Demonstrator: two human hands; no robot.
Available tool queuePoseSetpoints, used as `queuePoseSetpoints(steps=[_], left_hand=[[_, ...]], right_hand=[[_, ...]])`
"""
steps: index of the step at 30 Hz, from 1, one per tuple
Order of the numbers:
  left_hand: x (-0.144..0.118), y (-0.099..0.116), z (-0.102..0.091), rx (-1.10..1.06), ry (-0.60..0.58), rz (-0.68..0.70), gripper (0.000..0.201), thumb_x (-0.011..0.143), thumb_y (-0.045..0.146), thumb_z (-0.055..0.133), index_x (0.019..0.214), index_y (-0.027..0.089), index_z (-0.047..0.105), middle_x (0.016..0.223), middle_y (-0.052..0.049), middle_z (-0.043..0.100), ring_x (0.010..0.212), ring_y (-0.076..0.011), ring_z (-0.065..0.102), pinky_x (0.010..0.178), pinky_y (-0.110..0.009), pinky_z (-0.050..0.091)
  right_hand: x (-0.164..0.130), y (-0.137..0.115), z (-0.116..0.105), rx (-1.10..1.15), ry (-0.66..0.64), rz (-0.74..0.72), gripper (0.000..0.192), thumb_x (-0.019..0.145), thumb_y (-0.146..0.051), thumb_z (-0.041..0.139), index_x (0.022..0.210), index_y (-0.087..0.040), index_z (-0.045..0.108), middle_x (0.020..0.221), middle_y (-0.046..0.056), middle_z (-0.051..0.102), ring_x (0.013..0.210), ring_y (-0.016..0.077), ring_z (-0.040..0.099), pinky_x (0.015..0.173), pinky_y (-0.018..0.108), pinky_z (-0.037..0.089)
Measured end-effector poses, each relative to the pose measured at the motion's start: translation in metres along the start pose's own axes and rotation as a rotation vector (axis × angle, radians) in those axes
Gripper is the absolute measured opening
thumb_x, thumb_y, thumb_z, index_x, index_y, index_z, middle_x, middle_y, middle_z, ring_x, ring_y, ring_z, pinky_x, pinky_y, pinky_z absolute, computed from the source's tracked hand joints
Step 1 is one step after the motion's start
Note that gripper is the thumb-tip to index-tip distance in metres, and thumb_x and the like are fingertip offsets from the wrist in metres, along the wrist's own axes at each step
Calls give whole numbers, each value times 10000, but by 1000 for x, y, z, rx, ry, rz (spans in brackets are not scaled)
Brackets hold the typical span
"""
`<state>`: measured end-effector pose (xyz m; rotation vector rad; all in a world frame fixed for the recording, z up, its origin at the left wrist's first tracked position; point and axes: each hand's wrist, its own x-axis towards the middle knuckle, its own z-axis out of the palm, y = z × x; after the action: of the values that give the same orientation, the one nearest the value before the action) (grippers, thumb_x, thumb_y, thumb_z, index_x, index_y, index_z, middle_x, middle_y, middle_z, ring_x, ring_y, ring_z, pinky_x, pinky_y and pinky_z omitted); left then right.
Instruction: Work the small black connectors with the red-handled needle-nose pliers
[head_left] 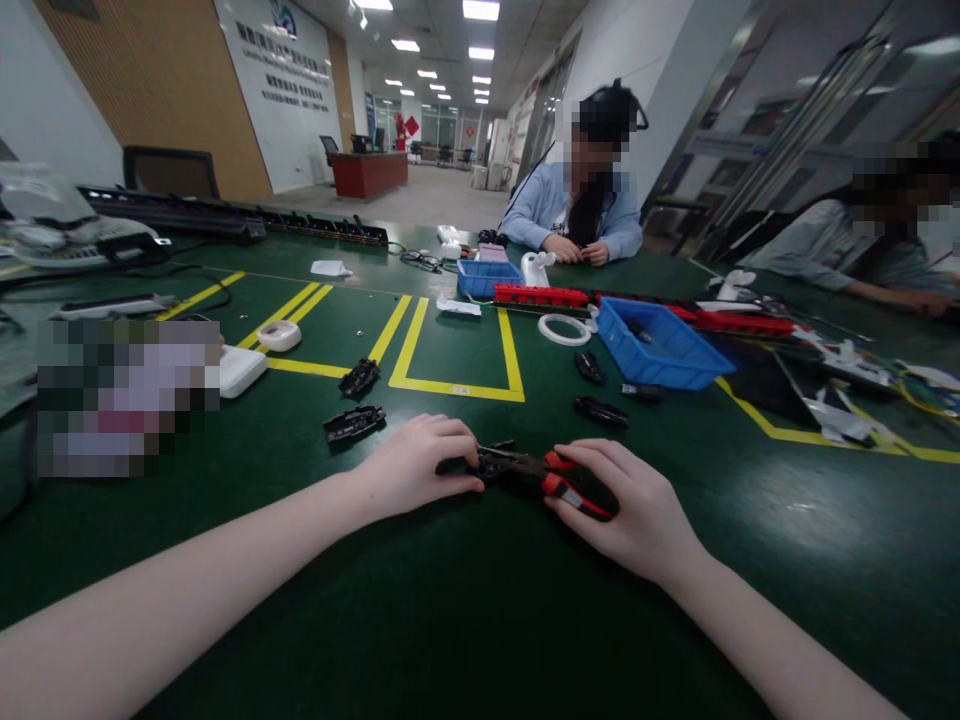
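Note:
My right hand (634,505) is closed around the red and black handles of a pair of pliers (574,490). The jaws of the pliers point left and meet a small black plastic part (491,460). That part is pinched between the thumb and fingers of my left hand (427,462), which hide much of it. Whether the jaws grip the part or only touch it, I cannot tell. Left of my left hand lie two black plastic pieces, the nearer black piece (354,426) and the farther black piece (360,377).
Several black parts (600,411) lie beside a blue bin (660,345). A smaller blue bin (489,278), a white ring (564,330) and red strips (544,296) are farther back. A white box (238,371) is at left. Across the green table (480,620) sits a person (574,205).

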<state>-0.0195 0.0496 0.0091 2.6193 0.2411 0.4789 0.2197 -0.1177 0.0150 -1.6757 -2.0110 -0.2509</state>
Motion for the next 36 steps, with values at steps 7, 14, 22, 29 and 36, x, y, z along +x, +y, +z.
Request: queuePoseSetpoints(steps=[7, 14, 22, 29, 36], left_hand=[[0, 0, 2, 42, -21, 34, 116, 933, 309, 656, 979, 204, 641, 1124, -47, 661, 1004, -221, 615, 857, -376, 485], [0, 3, 1, 65, -29, 37, 116, 939, 313, 640, 956, 199, 624, 1109, -54, 648, 990, -222, 612, 848, -368, 495], [0, 6, 1, 54, -14, -22, 155, 898, 250, 664, 1012, 208, 567, 1102, -47, 652, 985, -217, 629, 869, -375, 505], [-2, 6, 3, 17, 28, -102, 303, 862, 244, 697, 1117, 213, 537, 1058, -40, 666, 973, -221, 647, 852, -376, 529], [-2, 7, 1, -6, 28, -77, 433, 867, 193, 667, 1259, 223, 486, 1207, -53, 639, 1070, -221, 640, 926, -388, 526]], right_hand=[[1, -1, 0, 25, -16, 39, 356, 832, -350, 663, 1159, -212, 634, 1076, 103, 704, 954, 260, 692, 796, 396, 599], [3, -4, -3, 43, -50, 59, 308, 850, -346, 643, 1128, -214, 633, 1043, 88, 708, 915, 239, 700, 764, 360, 598], [2, -5, -2, 42, -82, 67, 309, 846, -346, 645, 1128, -221, 633, 1038, 78, 705, 904, 232, 703, 750, 350, 601], [2, -1, -1, 50, -43, 78, 317, 859, -351, 652, 1145, -216, 623, 1068, 93, 700, 946, 245, 695, 797, 384, 602], [1, -3, -1, 65, -51, 41, 344, 841, -340, 670, 1155, -209, 624, 1074, 94, 700, 948, 241, 693, 802, 376, 599]])
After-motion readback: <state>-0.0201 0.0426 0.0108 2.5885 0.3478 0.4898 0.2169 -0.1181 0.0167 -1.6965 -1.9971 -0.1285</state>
